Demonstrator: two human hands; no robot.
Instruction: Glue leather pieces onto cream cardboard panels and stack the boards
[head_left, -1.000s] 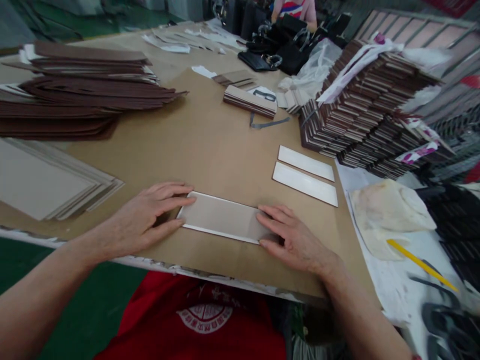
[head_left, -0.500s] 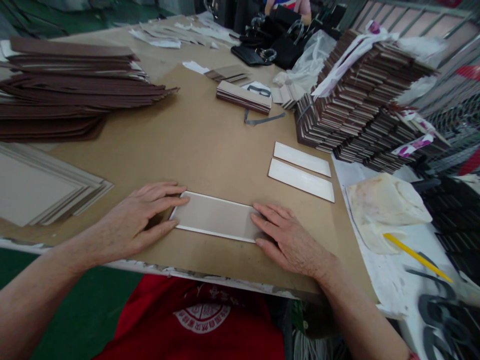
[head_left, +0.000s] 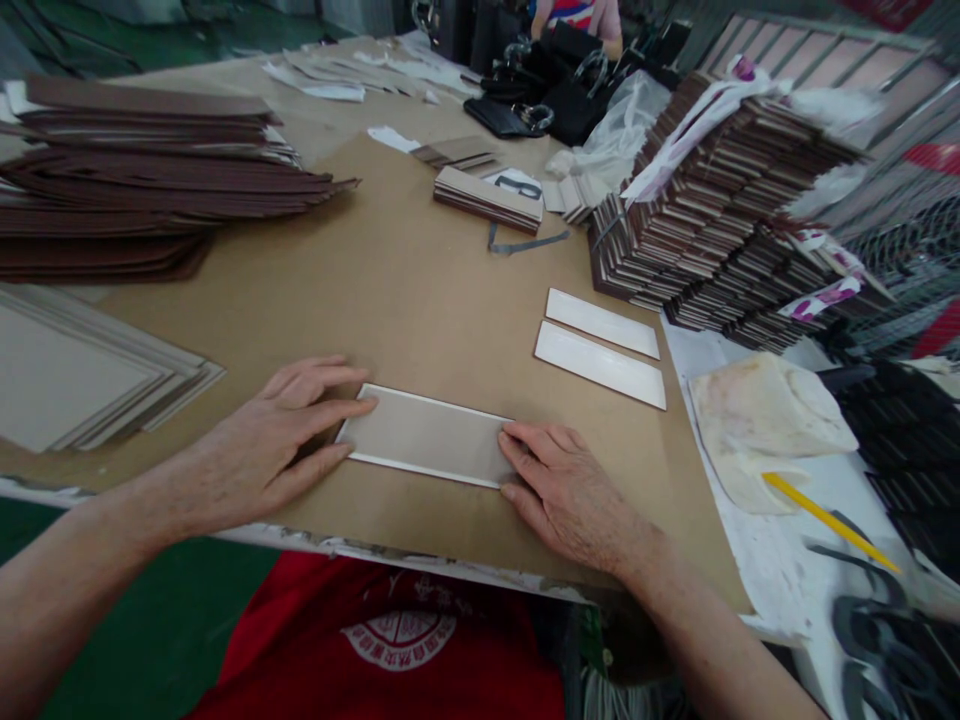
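A narrow rectangular board [head_left: 431, 437], grey-beige on top with a thin white border and dark outer edge, lies flat on the brown-covered table before me. My left hand [head_left: 289, 430] grips its left end, thumb at the near corner and index finger on the far corner. At the right end, my right hand [head_left: 559, 485] has its thumb near the front edge and bent fingers at the far corner. Two glossy white strips [head_left: 600, 365] with dark edges lie apart from it, beyond my right hand.
Brown folded panels [head_left: 165, 180] and grey boards [head_left: 90, 370] are piled at left. A tall stack of brown strips [head_left: 697, 210] stands at right, near a stained cloth-like lump [head_left: 765, 420], a yellow tool [head_left: 829, 520] and scissors [head_left: 870, 620]. Black bags [head_left: 540, 95] lie far back, near another person.
My right hand has shifted slightly left and its fingers are drawn closer together at the board's end. My left hand stays nearly still; the view has moved a little.
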